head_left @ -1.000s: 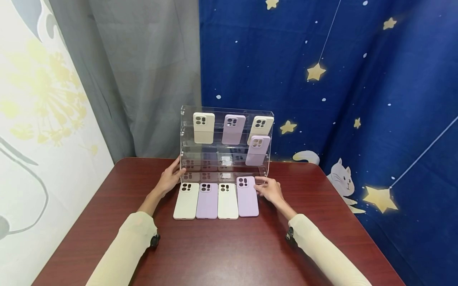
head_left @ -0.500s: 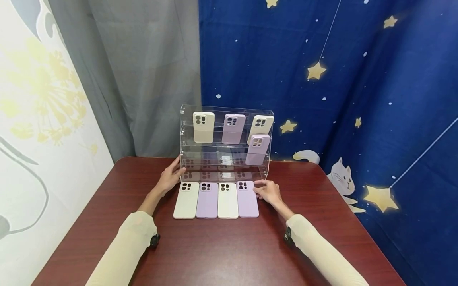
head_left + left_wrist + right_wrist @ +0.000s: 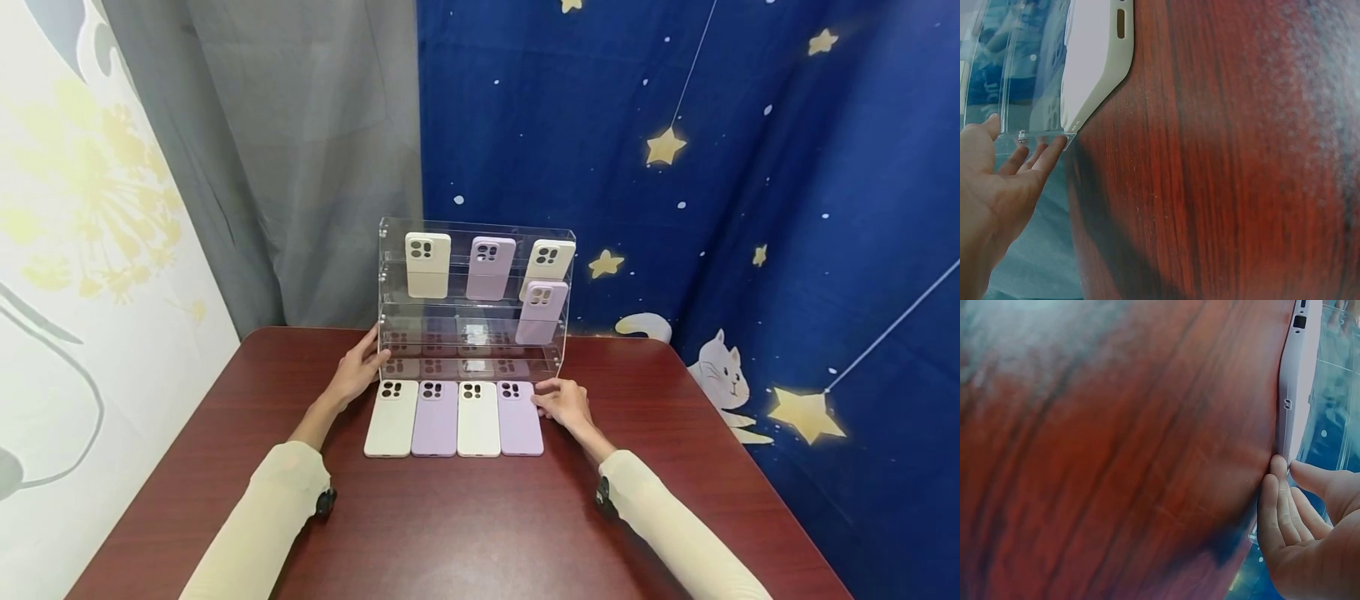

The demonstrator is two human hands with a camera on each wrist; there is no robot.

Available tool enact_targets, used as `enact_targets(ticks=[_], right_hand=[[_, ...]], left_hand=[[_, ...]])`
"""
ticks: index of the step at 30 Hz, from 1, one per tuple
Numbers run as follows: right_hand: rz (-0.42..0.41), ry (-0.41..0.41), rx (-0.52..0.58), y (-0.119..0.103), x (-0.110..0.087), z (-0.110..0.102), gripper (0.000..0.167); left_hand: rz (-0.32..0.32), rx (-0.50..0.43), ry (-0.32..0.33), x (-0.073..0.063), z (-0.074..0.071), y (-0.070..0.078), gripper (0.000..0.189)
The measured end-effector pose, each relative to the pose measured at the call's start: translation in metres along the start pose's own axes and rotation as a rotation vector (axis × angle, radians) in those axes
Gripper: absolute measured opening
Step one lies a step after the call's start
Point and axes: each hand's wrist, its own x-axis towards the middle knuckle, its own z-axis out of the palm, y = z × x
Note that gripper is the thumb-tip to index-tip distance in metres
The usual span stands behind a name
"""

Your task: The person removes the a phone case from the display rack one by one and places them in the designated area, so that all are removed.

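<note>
In the head view four-tier clear acrylic display stand (image 3: 427, 312) stands at the table's back. A row of cream and lilac phone cases lies flat before it: cream case (image 3: 390, 421), lilac case (image 3: 435, 421), cream case (image 3: 478, 421), lilac case (image 3: 521, 425). My left hand (image 3: 356, 373) rests against the stand's left side, its fingertips touching the clear side panel in the left wrist view. With thumb and fingertips my right hand (image 3: 564, 403) pinches the upper right corner of the rightmost lilac case; in the right wrist view that case (image 3: 1294, 400) shows edge-on.
Three cases stand on an upper tier: a cream one (image 3: 428, 279), a lilac one (image 3: 490, 279) and a cream one (image 3: 549, 254). Another lilac case (image 3: 542, 321) stands lower right. The reddish-brown table (image 3: 465, 525) meets grey and blue curtains behind.
The rightmost lilac case has come down toward me into line with the row, my right hand moving slightly with it. My left hand has stayed at the stand.
</note>
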Motion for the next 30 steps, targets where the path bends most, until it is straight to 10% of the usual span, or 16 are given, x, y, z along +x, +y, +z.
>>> enact_targets(ticks=[15, 30], right_hand=[[-0.069, 0.018, -0.031, 0.002, 0.001, -0.007, 0.030], [-0.169, 0.105, 0.001, -0.006, 0.010, -0.022, 0.034]], left_hand=[[0.012, 0.029, 0.018, 0.005, 0.001, -0.010, 0.072], [-0.018, -0.009, -0.017, -0.009, -0.001, 0.021, 0.071]])
